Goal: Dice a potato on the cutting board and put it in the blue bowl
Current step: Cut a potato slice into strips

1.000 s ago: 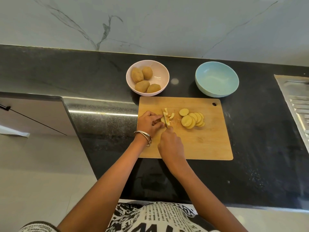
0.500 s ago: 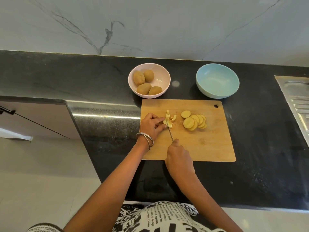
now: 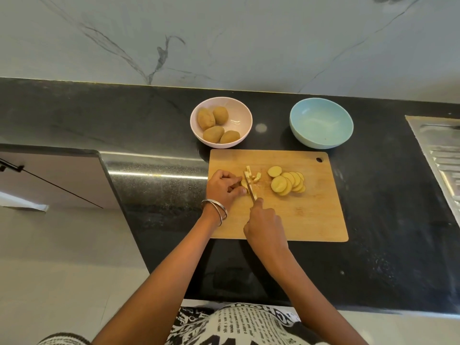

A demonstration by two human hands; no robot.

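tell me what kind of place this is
Most likely a home kitchen: a black speckled stone countertop against a marble-look wall, a ribbed steel sink drainboard at the right, and a wooden cutting board holding sliced potato.

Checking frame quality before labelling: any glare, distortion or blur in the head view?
Head view: wide-angle bend, counter edge bows; bright glare streak on the counter left of the board and a small light spot between the pink bowl and blue bowl; soft shadows, even light; potato slices fairly sharp; knife blade thin, hard to resolve.
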